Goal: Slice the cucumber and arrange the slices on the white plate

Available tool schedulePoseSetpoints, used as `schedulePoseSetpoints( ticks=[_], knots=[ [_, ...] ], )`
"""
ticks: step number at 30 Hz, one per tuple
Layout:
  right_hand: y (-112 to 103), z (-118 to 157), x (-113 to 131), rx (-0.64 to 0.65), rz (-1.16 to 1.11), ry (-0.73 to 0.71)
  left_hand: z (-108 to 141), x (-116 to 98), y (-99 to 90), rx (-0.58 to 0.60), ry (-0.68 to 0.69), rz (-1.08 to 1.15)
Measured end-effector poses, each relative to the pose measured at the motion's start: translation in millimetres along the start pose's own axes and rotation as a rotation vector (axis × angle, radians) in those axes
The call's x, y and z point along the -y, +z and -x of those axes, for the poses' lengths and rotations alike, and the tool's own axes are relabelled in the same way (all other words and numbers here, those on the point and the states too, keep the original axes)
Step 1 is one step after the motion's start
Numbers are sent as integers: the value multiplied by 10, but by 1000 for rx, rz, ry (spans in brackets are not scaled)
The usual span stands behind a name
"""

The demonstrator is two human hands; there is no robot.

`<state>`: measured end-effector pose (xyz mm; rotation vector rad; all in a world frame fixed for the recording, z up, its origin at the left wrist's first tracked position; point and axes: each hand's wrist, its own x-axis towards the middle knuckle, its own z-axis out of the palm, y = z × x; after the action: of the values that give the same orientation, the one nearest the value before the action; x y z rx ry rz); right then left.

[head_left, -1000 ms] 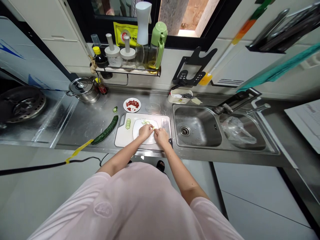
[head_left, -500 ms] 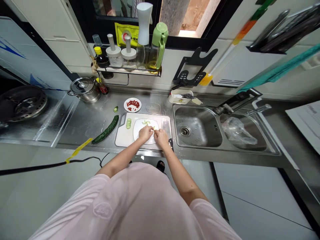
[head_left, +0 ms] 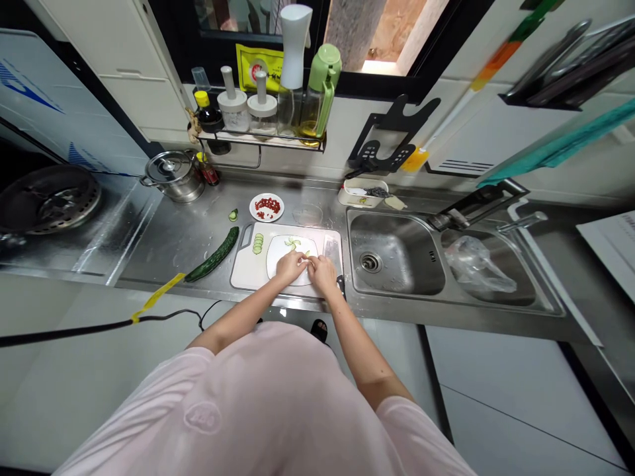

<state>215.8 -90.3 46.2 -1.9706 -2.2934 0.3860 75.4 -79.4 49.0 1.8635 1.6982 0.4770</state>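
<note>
Over a white plate (head_left: 276,250), my left hand (head_left: 290,266) and my right hand (head_left: 322,273) meet with fingertips pinched together. Whatever sits between the fingertips is too small and covered to make out. Thin cucumber slices (head_left: 292,243) lie on the plate just beyond my left hand, and a bit of green shows beside the fingertips. The plate rests on a white cutting board (head_left: 244,271). A row of overlapping cucumber slices (head_left: 258,243) lies on the board's left side. To the right is a knife (head_left: 331,248), its black handle partly behind my right wrist.
A whole cucumber (head_left: 213,255) lies left of the board, with a cut cucumber end (head_left: 233,215) behind it. Beyond the board stands a small plate of chopped red pieces (head_left: 266,207). The sink (head_left: 397,254) is at right; a lidded pot (head_left: 174,177) stands back left.
The view has shifted slightly, so the counter appears a little further right. Both hands stay together over the plate, with only small finger movement.
</note>
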Motion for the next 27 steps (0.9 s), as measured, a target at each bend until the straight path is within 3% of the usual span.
schedulePoseSetpoints(
  ticks=[5, 11, 17, 27],
  knots=[
    [-171, 77, -10, -138, -95, 3, 225, 179, -266, -174, -35, 158],
    [-309, 245, -78, -296, -200, 42, 438, 773, -514, -406, -243, 184],
    [-158, 342, -191, -421, -309, 8, 487, 1075, -600, -426, -361, 91],
    [-40, 335, -170, -415, -349, -1, 288, 1078, -650, -400, -400, -143]
  ],
)
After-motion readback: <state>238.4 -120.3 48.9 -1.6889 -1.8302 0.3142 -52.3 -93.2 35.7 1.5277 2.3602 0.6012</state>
